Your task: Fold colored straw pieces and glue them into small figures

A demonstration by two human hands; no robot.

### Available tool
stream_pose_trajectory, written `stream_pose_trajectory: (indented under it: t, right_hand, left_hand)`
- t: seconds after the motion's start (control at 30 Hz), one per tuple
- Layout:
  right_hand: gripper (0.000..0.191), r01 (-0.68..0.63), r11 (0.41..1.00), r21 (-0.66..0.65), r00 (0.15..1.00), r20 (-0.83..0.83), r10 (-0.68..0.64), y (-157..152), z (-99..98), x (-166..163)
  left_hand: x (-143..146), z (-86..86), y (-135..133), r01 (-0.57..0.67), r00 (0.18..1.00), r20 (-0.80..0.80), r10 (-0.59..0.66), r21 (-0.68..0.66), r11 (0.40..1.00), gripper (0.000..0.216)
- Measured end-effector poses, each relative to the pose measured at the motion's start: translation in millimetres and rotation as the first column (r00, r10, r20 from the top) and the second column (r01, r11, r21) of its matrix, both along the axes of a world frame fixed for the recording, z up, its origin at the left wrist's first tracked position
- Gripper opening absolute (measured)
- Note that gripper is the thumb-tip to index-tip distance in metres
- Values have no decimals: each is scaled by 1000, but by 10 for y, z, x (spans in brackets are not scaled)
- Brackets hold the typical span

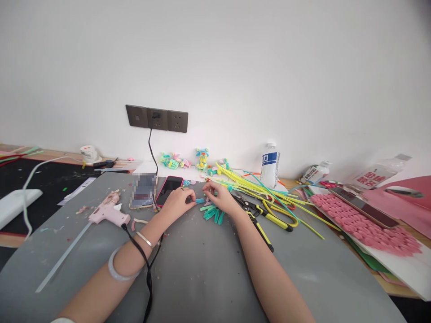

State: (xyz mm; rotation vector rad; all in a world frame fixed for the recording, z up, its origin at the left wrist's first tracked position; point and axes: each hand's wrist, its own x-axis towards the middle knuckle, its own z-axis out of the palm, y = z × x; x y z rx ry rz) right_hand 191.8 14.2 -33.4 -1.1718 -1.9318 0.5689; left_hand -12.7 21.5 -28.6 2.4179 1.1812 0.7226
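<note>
My left hand (180, 200) and my right hand (218, 196) meet over the grey mat (202, 269), fingers pinched together. Between them they hold a short blue fuzzy pipe-cleaner piece (200, 200). Just below my right hand lies a small heap of teal and green bent pipe-cleaner pieces (213, 213). A pink-cased phone (169, 189) lies right behind my left hand. My left wrist wears a pale bangle and a thin bracelet.
A pink glue gun (109, 213) with a black cord lies at the left, a second phone (144, 192) beside it. Yellow-handled pliers (261, 215) and long yellow-green pipe cleaners (269, 193) lie right. Pink discs on a board (363, 224), bottles (270, 163) and small figures (202, 159) stand by the wall.
</note>
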Motion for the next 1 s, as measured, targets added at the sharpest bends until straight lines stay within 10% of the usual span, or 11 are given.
stream_pose_trajectory:
  t: [0.43, 1.0]
  right_hand:
    - [21, -82, 996, -33, 993, 87, 85, -30, -10, 4]
    - [22, -109, 993, -43, 955, -281, 93, -177, 269, -62]
  left_hand:
    - [-8, 7, 20, -27, 995, 92, 28, -7, 1000, 19]
    - [56, 120, -23, 222, 854, 518, -49, -279, 934, 25]
